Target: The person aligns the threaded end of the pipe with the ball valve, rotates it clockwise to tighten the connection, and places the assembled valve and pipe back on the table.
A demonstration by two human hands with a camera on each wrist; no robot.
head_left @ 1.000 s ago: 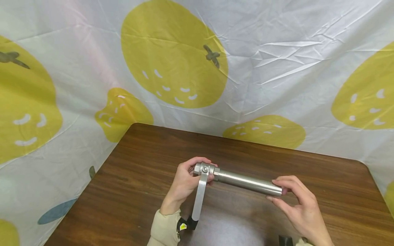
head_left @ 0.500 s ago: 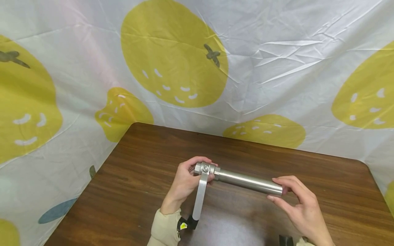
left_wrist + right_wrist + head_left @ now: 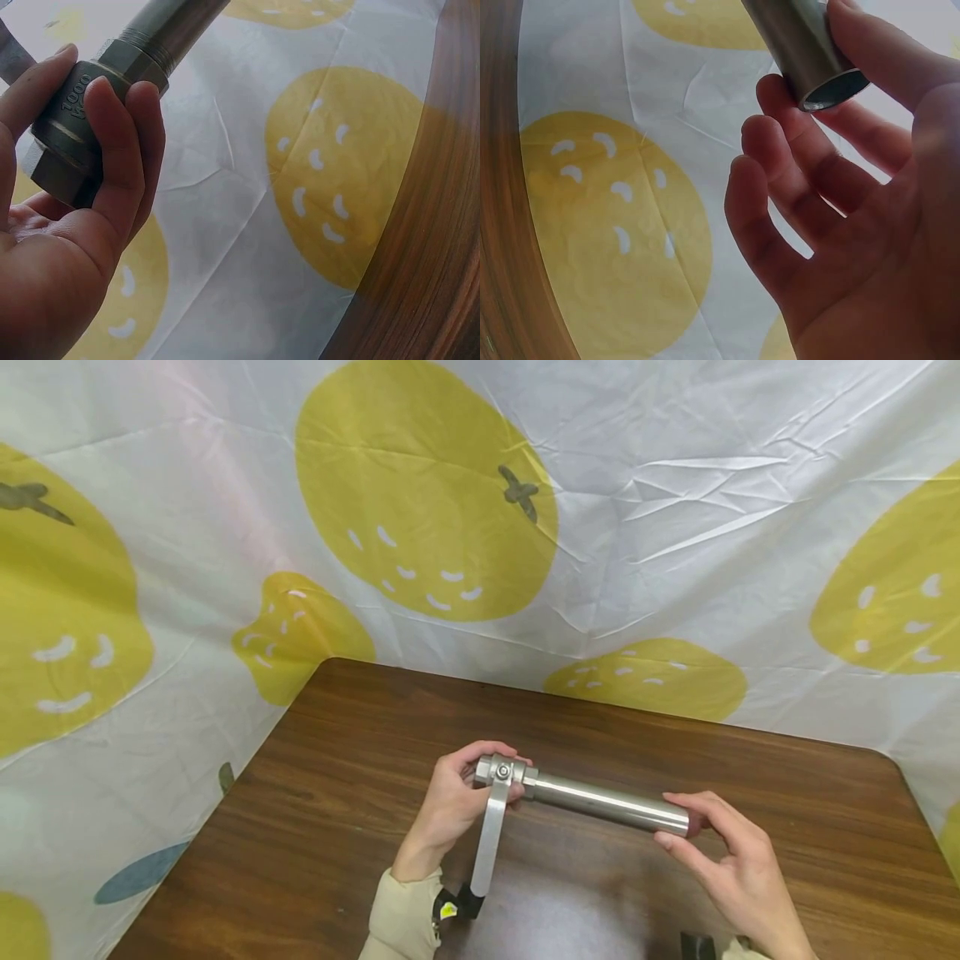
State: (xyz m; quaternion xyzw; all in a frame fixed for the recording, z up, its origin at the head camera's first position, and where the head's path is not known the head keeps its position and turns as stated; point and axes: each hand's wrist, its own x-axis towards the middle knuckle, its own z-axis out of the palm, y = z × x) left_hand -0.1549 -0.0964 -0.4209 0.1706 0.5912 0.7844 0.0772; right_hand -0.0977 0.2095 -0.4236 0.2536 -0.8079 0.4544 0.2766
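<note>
A steel ball valve point(image 3: 504, 771) with a long flat lever handle point(image 3: 490, 843) is joined to a smooth steel pipe point(image 3: 607, 802). My left hand point(image 3: 442, 802) grips the valve body, fingers curled around it; in the left wrist view, raised lettering shows on the valve point(image 3: 71, 112) and threads show where the pipe enters its hex end. The lever points toward the wrist. My right hand point(image 3: 738, 856) pinches the pipe's far end between thumb and fingers. In the right wrist view that pipe end point(image 3: 810, 60) is open and hollow, with several fingers loosely bent beneath it.
The valve and pipe are held over a brown wood-grain table point(image 3: 360, 727). A white cloth point(image 3: 675, 552) printed with yellow fruit hangs behind the table and along its left side. Dark wrist straps point(image 3: 468, 903) sit by the cream sleeves point(image 3: 405, 914).
Almost nothing differs. The right thumb has shifted very slightly on the pipe's end, while both hands and the valve stay nearly in place.
</note>
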